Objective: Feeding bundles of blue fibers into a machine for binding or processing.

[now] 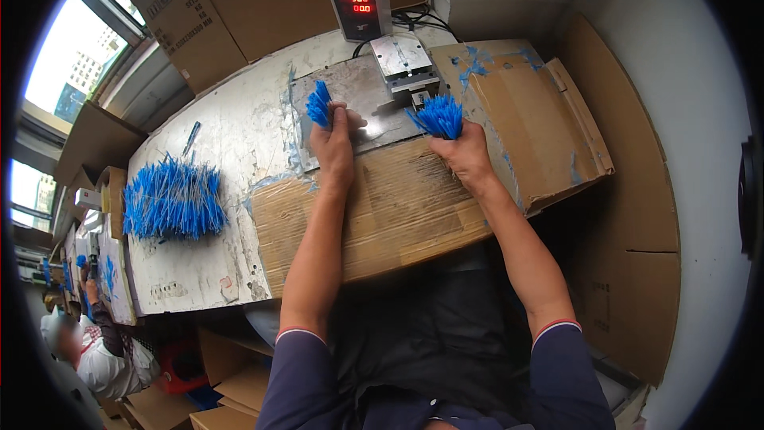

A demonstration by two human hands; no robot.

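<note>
My left hand [334, 143] is closed round a small bunch of thin blue-ended wires [317, 103], over the metal plate [350, 84]. A fuller bunch of blue-ended wires [440, 116] fans upward from the closed fingers of my right hand [468, 153]. That bunch stands just in front of a small metal machine [402, 62] with a block at its front. Both forearms reach over the cardboard sheet [382, 223] along the near edge. At the left, a large heap of similar wires [175, 199] lies on the worn white table [199, 279].
Behind the machine stands a white box with a lit red display [360, 6], cables beside it. A taped cardboard piece [541, 119] covers the right side, near tall cardboard [629, 191] by the wall. A pen [192, 138] lies beyond the heap. Another person [103, 350] sits far left.
</note>
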